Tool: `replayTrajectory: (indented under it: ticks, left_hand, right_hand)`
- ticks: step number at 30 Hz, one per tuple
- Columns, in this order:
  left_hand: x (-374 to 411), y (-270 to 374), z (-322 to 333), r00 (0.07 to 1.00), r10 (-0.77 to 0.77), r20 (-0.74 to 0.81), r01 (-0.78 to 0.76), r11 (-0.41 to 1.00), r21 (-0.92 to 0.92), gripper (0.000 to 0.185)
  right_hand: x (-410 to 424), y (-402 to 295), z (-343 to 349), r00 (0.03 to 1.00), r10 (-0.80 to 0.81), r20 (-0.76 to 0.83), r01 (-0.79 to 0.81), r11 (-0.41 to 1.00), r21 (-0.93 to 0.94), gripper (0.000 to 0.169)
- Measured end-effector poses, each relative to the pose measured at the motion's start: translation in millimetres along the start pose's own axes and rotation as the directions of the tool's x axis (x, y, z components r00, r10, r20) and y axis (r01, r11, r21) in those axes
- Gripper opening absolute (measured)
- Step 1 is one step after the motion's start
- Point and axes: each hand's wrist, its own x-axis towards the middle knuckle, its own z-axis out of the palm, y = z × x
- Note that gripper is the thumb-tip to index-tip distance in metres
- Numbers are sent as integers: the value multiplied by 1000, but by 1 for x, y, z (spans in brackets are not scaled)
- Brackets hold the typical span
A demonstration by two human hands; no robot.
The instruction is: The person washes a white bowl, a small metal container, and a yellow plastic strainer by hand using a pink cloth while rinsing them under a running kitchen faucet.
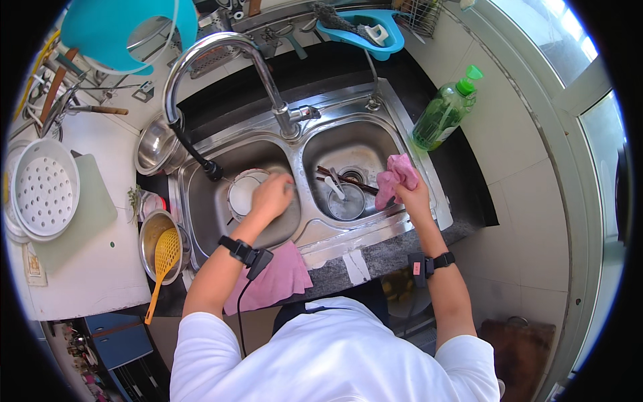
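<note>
My right hand [416,200] grips a crumpled pink cloth [389,186] above the right edge of the right sink basin [321,148]. In that basin lie dark chopsticks [359,184], a white spoon [333,187] and a round bowl [347,207] near the drain. My left hand [271,197] is over the left basin [206,221], beside stacked white dishes [242,195]. Its fingers are curled and blurred, and whether they hold anything is unclear. The black spout end of the chrome faucet [213,171] hangs above the left basin.
A green dish-soap bottle [442,118] stands right of the sink. Steel bowls [155,145], a steel pot [148,241] with a yellow slotted ladle [167,251], and a white colander [45,186] sit left. Another pink cloth [274,276] drapes over the front counter edge.
</note>
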Motion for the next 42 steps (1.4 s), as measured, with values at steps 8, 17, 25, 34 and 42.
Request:
replayTrajectory:
  ticks: [8,17,25,34,42]
  left_hand:
    - [93,52,134,615,599,513,-785,528,325,24]
    - [114,40,169,611,342,714,-768,475,430,17]
    - [79,56,44,671,86,737,105,972,-210,31]
    - [18,37,39,810,84,581,383,674,-631,34]
    - [20,17,22,851,447,277,-297,843,-449,33]
  right_hand:
    - [-3,1,-16,999,33,19,-34,998,59,41]
    - [-13,-18,-40,999,27,-23,-26,999,44,41]
    - [-4,13,-3,998,10,-57,-3,991,134,30]
    - [-7,30,90,881,-354,313,434,868,-242,49]
    - [15,-25,89,698,-185,692,647,577,-498,32]
